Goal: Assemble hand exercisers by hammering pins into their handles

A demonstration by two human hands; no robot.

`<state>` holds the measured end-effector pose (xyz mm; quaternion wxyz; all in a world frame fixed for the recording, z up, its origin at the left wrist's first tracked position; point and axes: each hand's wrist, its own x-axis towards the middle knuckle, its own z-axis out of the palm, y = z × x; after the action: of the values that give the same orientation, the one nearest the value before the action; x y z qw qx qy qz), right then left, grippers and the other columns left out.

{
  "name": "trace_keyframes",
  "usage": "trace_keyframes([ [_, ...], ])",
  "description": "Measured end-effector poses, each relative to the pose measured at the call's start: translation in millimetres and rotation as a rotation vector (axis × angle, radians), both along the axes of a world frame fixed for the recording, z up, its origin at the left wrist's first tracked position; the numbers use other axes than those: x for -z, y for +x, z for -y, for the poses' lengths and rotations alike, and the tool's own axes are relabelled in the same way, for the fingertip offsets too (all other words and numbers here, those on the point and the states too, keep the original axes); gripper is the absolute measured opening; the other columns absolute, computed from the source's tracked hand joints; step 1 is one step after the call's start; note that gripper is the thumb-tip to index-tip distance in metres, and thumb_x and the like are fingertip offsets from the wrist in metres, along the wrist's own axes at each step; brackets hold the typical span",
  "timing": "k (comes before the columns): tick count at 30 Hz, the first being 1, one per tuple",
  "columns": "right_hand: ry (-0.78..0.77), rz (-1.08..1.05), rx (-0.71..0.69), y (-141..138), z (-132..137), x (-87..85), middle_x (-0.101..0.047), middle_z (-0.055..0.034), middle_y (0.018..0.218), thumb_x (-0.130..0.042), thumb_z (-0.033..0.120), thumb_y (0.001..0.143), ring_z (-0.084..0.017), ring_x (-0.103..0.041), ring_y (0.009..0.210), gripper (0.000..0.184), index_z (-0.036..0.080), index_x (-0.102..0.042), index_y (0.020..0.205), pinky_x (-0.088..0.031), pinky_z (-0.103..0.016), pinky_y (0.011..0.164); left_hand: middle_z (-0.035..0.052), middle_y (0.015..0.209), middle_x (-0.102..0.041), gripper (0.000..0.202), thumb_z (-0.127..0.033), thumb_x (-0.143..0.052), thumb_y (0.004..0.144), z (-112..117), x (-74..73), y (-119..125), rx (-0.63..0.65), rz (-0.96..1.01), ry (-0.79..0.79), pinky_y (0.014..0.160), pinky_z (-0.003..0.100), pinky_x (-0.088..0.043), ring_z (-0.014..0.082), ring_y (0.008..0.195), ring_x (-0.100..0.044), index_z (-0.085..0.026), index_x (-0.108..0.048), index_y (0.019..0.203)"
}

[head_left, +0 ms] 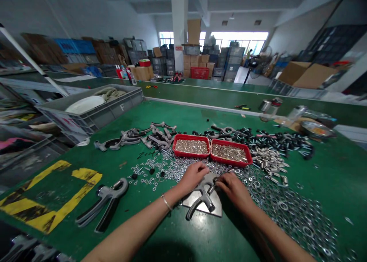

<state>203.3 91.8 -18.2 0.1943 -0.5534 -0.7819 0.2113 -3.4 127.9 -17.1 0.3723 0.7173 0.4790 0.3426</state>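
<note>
On the green desk [183, 118], two red trays [191, 146] of small bright hardware sit side by side. Loose washers [286, 208] spread to their right, near black caps [275, 139]. A pile of gray metal handles [143, 138] lies to the left. One assembled tool [103, 204] rests beside worn yellow tape [51, 201]. A gray crate [94, 109] stands at the desk's far left.

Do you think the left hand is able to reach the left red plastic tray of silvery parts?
Probably yes: the left hand lies before the left red plastic tray, only loose silvery washers between, though it holds a grey metal handle.
</note>
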Motion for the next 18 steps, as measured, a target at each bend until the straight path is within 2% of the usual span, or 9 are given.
trace_keyframes([
  [3,0.010,0.086,-0.002,-2.6,1.3,0.0,-0.067,-0.0032,0.089,-0.051,0.035,0.093,-0.022,-0.056,0.091,0.022,0.021,-0.066,0.086,-0.042,-0.033,0.082,0.0016,0.080,-0.064,0.017,-0.028,-0.054,0.089,19.4,7.9,-24.1,-0.094,-0.042,-0.034,0.075,0.028,-0.044,0.0170,0.080,-0.059,-0.016,-0.062,0.080],
  [5,0.056,0.182,-0.012,-7.9,4.0,-1.1,-0.067,-0.0049,0.089,-0.051,0.033,0.095,-0.023,-0.055,0.091,0.021,0.020,-0.064,0.086,-0.043,-0.034,0.081,0.0018,0.082,-0.063,0.016,-0.026,-0.055,0.089,28.6,11.3,-30.8,-0.096,-0.091,-0.007,0.078,0.029,-0.043,0.0173,0.082,-0.058,-0.017,-0.061,0.079],
  [9,0.226,0.433,-0.167,-22.7,5.6,-5.6,-0.065,-0.0109,0.087,-0.049,0.016,0.094,-0.027,-0.054,0.090,0.017,0.017,-0.064,0.085,-0.043,-0.039,0.083,0.0024,0.087,-0.062,0.013,-0.025,-0.056,0.090,42.4,14.0,-26.6,-0.029,-0.207,0.101,0.087,0.033,-0.040,0.0188,0.090,-0.056,-0.017,-0.060,0.080],
  [12,0.237,0.468,-0.260,-24.1,4.4,-11.2,-0.065,-0.0096,0.085,-0.050,0.011,0.091,-0.027,-0.056,0.088,0.017,0.018,-0.064,0.085,-0.044,-0.038,0.083,0.0033,0.091,-0.062,0.011,-0.023,-0.056,0.091,48.0,13.9,-20.1,-0.016,-0.297,0.141,0.091,0.035,-0.038,0.0198,0.095,-0.055,-0.017,-0.058,0.083],
  [14,0.217,0.458,-0.214,-15.2,7.5,-14.6,-0.065,-0.0094,0.091,-0.052,0.020,0.093,-0.026,-0.057,0.090,0.012,0.018,-0.064,0.094,-0.046,-0.036,0.079,0.0037,0.092,-0.061,0.010,-0.022,-0.055,0.092,49.4,13.5,-18.4,-0.015,-0.339,0.140,0.091,0.036,-0.038,0.0202,0.095,-0.054,-0.017,-0.058,0.083],
  [16,0.214,0.504,-0.078,-0.2,15.2,-15.6,-0.065,-0.0128,0.100,-0.054,0.032,0.093,-0.028,-0.058,0.094,0.019,0.017,-0.062,0.103,-0.048,-0.038,0.078,0.0038,0.092,-0.062,0.011,-0.023,-0.055,0.092,49.7,12.8,-18.7,0.000,-0.363,0.138,0.092,0.036,-0.038,0.0206,0.095,-0.054,-0.017,-0.058,0.083],
  [18,0.174,0.602,0.066,16.6,25.0,-13.2,-0.065,-0.0168,0.099,-0.058,0.040,0.089,-0.032,-0.059,0.093,0.027,0.015,-0.063,0.100,-0.048,-0.041,0.077,0.0037,0.093,-0.062,0.011,-0.023,-0.055,0.092,49.5,12.0,-19.6,0.023,-0.379,0.144,0.092,0.037,-0.037,0.0207,0.096,-0.054,-0.017,-0.058,0.084],
])
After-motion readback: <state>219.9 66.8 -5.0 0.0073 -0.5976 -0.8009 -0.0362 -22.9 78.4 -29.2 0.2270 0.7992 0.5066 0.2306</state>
